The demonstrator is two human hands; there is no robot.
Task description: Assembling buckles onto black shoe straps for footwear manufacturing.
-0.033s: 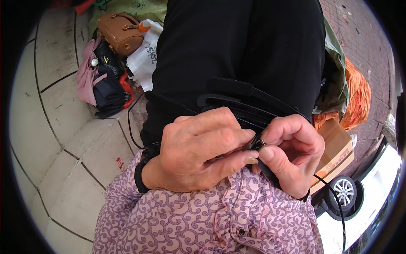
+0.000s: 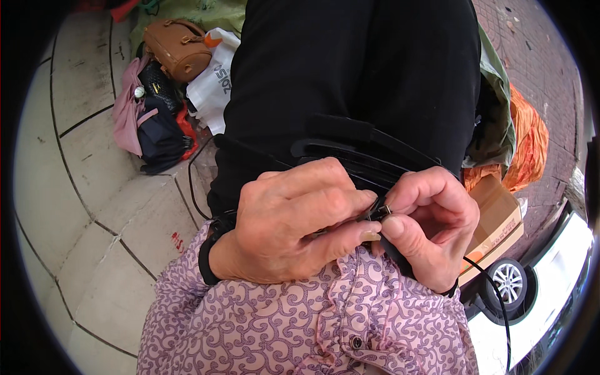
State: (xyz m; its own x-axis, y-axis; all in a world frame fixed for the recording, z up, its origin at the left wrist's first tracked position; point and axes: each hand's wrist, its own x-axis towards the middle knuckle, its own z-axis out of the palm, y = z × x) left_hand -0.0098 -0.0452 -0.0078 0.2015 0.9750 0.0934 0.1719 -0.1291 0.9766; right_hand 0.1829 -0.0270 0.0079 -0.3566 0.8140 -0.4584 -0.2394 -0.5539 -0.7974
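Observation:
Both hands meet over my lap, fingertips close together. My left hand [image 2: 290, 222] is closed in a pinch on a small black piece with a shiny metal bit [image 2: 379, 214]. From the other side, the thumb and forefinger of my right hand [image 2: 437, 215] pinch the same piece. Its exact kind is too small to tell, and my fingers cover most of it. Just beyond my hands, a black band-like item [image 2: 340, 129] with curved glossy edges lies across my black trousers [image 2: 300, 69]. My patterned pink top [image 2: 262, 325] lies below my wrists.
On pale tiles at left sit a brown handbag [image 2: 178, 53], a white bag [image 2: 212, 87] and a dark blue and pink bundle [image 2: 156, 137]. At right are an orange bag [image 2: 528, 140], a cardboard box [image 2: 494, 212], a black cable [image 2: 494, 287] and a white car [image 2: 562, 281].
The small black piece has shifted slightly between my fingertips. My hands have hardly moved.

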